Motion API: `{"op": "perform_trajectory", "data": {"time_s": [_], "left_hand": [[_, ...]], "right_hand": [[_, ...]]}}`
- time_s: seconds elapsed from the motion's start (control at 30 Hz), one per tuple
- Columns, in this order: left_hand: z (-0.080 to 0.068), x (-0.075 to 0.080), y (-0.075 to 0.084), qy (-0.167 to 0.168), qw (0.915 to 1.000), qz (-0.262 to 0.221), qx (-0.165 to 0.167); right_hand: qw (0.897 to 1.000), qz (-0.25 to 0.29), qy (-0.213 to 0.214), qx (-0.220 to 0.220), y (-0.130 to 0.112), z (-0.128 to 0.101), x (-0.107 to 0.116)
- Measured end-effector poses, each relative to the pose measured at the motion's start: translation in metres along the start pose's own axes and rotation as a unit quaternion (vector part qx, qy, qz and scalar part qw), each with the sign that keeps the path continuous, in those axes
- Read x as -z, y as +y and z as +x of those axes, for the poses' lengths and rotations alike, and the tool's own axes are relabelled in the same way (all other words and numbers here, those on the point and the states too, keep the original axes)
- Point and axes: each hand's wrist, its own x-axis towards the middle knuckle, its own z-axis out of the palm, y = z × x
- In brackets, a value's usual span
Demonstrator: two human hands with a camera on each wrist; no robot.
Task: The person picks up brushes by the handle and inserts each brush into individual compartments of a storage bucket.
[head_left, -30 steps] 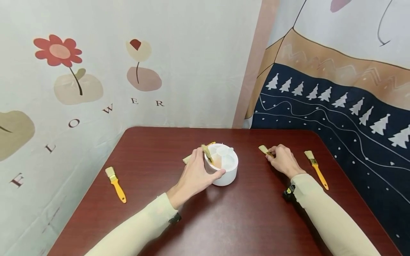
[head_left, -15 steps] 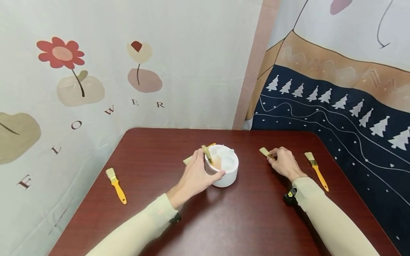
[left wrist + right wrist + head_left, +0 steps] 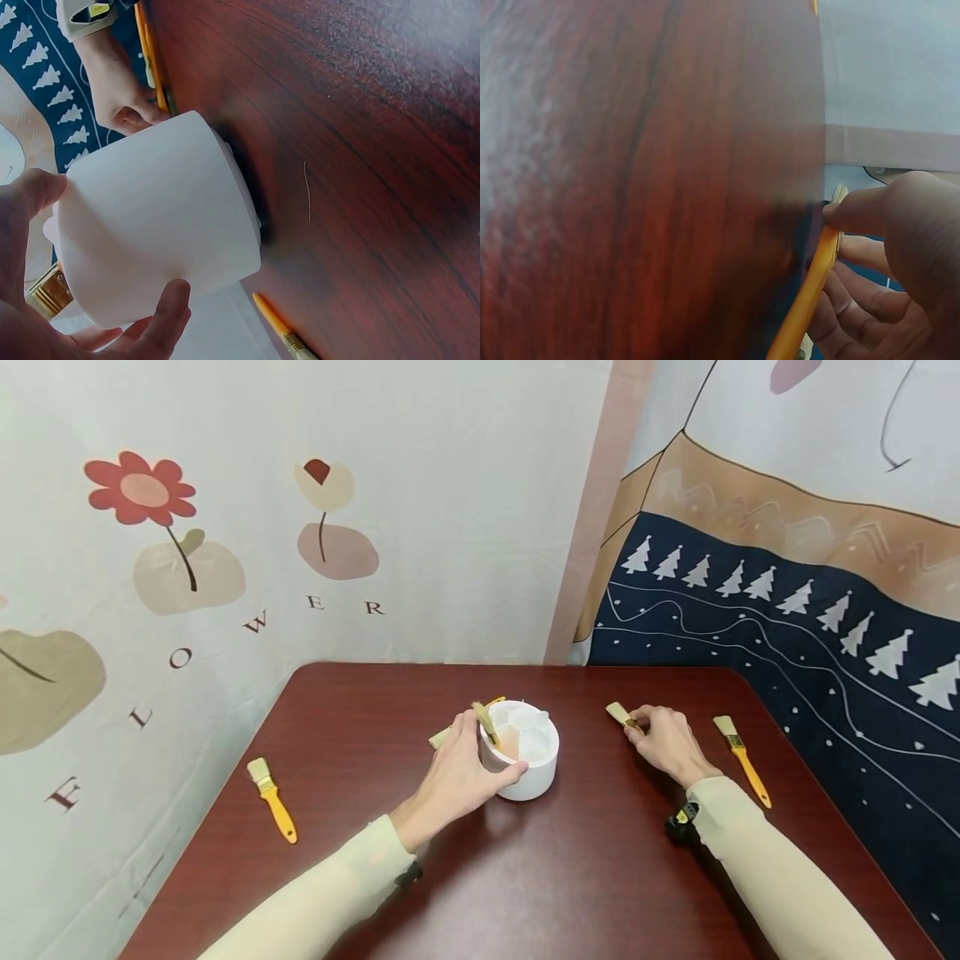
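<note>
My left hand [image 3: 459,768] grips a white round cup [image 3: 531,782] with divided compartments, thumb at its near side and fingers at its far side. Bristles up, a paintbrush [image 3: 485,723] leans at the cup's left rim, beside my fingers; its ferrule [image 3: 51,291] shows in the left wrist view. Farther right, my right hand [image 3: 666,742] pinches another paintbrush [image 3: 618,713], whose bristles point away to the left. In the right wrist view, thumb and fingers hold that brush's yellow handle [image 3: 810,296] low over the table.
A paintbrush [image 3: 438,738] lies behind my left hand, partly hidden by hand and cup. Another yellow-handled brush [image 3: 273,802] lies at the table's left, and one more brush [image 3: 739,758] near its right edge. The dark red table [image 3: 570,877] ends against hanging printed cloth [image 3: 465,568].
Both hands keep their hold and stay almost in place. The whole scene sits slightly lower in the head view than a second ago.
</note>
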Motion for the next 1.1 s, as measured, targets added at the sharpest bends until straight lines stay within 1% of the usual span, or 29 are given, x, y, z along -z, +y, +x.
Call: {"op": "perform_trajectory", "data": {"time_s": [0.3,0.57,0.87,1.1], "left_hand": [[0.002,0.002,-0.002,-0.001,1.0000,0.009,-0.004],[0.002,0.002,-0.001,-0.008,0.9999,0.008,-0.007],[0.001,0.001,-0.003,-0.003,0.9999,0.009,-0.013],[0.002,0.002,-0.004,-0.011,0.9999,0.004,-0.010]], "right_hand": [[1.000,0.024,0.008,0.004,-0.009,0.002,0.005],[0.999,0.033,0.000,0.002,-0.015,0.000,0.010],[0.999,0.045,0.006,0.019,-0.025,-0.003,0.012],[0.998,0.051,0.015,0.029,-0.032,-0.006,0.015]]}}
